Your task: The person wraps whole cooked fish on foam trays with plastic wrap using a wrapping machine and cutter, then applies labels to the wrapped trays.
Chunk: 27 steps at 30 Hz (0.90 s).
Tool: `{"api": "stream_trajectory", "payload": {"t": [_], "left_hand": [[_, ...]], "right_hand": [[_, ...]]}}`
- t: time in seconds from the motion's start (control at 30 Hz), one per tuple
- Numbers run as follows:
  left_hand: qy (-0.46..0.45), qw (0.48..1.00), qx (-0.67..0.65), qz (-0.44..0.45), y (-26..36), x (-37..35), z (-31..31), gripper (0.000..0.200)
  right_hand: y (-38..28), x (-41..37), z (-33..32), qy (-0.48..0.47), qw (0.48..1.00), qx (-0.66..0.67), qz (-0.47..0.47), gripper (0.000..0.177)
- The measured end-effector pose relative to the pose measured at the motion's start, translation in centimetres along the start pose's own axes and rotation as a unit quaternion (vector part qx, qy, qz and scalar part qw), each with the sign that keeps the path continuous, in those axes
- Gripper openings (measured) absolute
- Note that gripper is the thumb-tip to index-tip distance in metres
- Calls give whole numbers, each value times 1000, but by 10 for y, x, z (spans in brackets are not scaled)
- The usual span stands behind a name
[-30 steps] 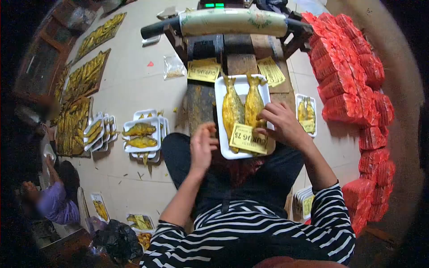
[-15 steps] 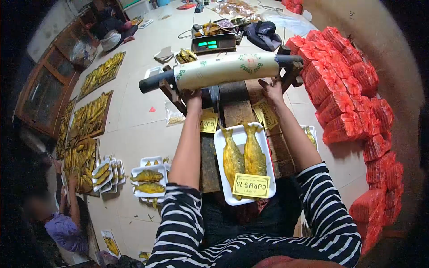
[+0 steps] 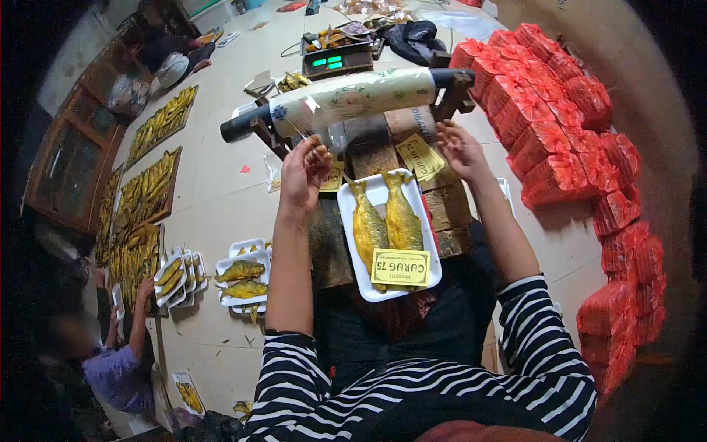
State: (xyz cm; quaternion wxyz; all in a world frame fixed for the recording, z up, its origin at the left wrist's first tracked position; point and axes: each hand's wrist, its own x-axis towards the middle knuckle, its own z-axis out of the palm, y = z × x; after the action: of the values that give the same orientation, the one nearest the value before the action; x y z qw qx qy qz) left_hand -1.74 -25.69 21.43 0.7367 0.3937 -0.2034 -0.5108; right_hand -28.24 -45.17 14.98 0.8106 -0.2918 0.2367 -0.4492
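A roll of printed cling film [image 3: 353, 99] lies across a dark pipe on a wooden stand. My left hand [image 3: 305, 173] is closed on the film's edge; stretched, shiny streaks run from the roll to its fingers. My right hand [image 3: 460, 151] is raised below the roll's right end, fingers curled and pinched at the film's other edge, though the clear sheet barely shows there. Between my forearms, a white foam tray [image 3: 434, 276] holds two yellow fish [image 3: 387, 217], tails toward the roll. On their heads lies a yellow paper label [image 3: 401, 267].
More yellow labels [image 3: 420, 156] lie on the wooden blocks [image 3: 448, 206]. Red bagged packs [image 3: 552, 147] are piled at right. Fish trays [image 3: 243, 280] and racks of fish [image 3: 147, 184] line the left, near a person in purple [image 3: 118, 379]. A digital scale [image 3: 335, 62] stands behind the roll.
Both hands have come back from under the roll toward me, the left drawing film off it. The person at left has reached to the stacked trays.
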Motion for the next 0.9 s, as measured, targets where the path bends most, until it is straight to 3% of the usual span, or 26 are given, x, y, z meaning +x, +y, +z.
{"api": "stream_trajectory", "payload": {"t": [0.1,0.23,0.3,0.33,0.43,0.47,0.5,0.57,0.6,0.63,0.7,0.77,0.8,0.83,0.9], "left_hand": [[-28,1000,-2,13,16,14,21,17],[-45,999,-20,-1,33,28,26,16],[-23,999,-32,-8,38,31,29,16],[-41,998,-43,-21,40,33,29,15],[-68,994,-69,-41,40,33,28,15],[-31,998,-45,-35,40,29,27,14],[-24,999,-29,-32,39,23,22,15],[-9,999,4,-32,32,8,7,15],[20,999,39,-29,26,-4,-1,16],[19,995,100,-6,17,-21,-9,18],[-20,999,34,-7,-4,-47,-46,20],[-20,995,62,-78,-14,-80,-38,24],[-27,990,79,-110,-11,-89,-25,26],[-50,992,61,-95,-3,-95,-6,27],[-100,993,30,-58,23,-106,35,31]], "right_hand": [[17,19,19,74,990,-116,-17,40],[53,94,1,61,958,-278,-41,52],[63,80,38,104,983,-128,-76,40],[62,84,39,76,994,-76,1,29],[61,85,53,48,998,9,26,18],[64,81,55,110,991,74,-24,11],[71,88,40,99,985,116,-75,9],[56,74,2,99,971,217,2,13],[42,54,-21,-63,944,316,69,17],[26,24,-34,-220,878,406,131,21],[-13,-48,-22,-206,939,260,88,24],[-26,-71,-41,-224,941,244,69,31],[-27,-73,-41,-135,972,190,36,29],[-27,-67,-39,-122,976,177,38,32],[-17,-51,-7,-1,995,102,-6,41]]}}
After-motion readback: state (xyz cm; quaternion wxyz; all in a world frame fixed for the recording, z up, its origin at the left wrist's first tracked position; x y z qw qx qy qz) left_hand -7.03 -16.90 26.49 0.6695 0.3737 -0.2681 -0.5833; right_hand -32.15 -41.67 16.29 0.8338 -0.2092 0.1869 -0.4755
